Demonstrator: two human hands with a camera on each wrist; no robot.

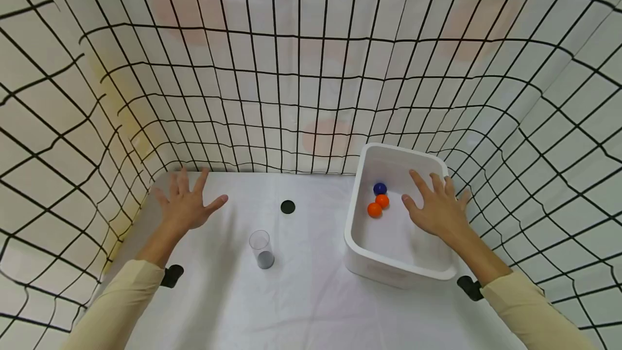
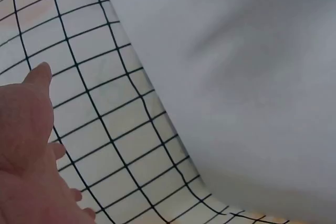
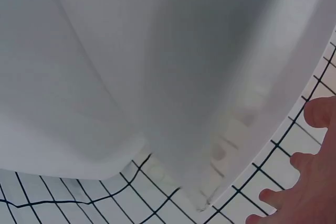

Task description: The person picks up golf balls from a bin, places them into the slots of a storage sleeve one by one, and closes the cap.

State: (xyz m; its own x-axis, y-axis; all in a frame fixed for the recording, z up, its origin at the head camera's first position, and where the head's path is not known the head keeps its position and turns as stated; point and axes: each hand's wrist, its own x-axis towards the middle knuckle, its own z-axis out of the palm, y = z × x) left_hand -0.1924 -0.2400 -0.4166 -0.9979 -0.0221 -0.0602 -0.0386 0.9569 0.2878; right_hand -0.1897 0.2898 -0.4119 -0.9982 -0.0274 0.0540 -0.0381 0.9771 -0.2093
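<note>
My left hand (image 1: 187, 205) hovers over the left side of the white table with fingers spread, holding nothing. Over the white bin (image 1: 353, 220) is my right hand (image 1: 439, 207), its fingers also spread and nothing in them. Inside the bin lie a blue ball (image 1: 380, 188) and two orange balls, one orange ball (image 1: 382, 201) touching the other orange ball (image 1: 374, 210). A clear cup (image 1: 261, 247) stands on the table between the hands. Beyond it lies a small black disc (image 1: 288, 207). In the left wrist view the left hand (image 2: 23, 150) shows at the left edge.
A black wire grid (image 1: 298, 77) rises at the back and along both sides. White cloth covers the table (image 1: 301, 296). Dark straps, one a left wrist strap (image 1: 172, 276) and one a right wrist strap (image 1: 470, 288), sit at the wrists.
</note>
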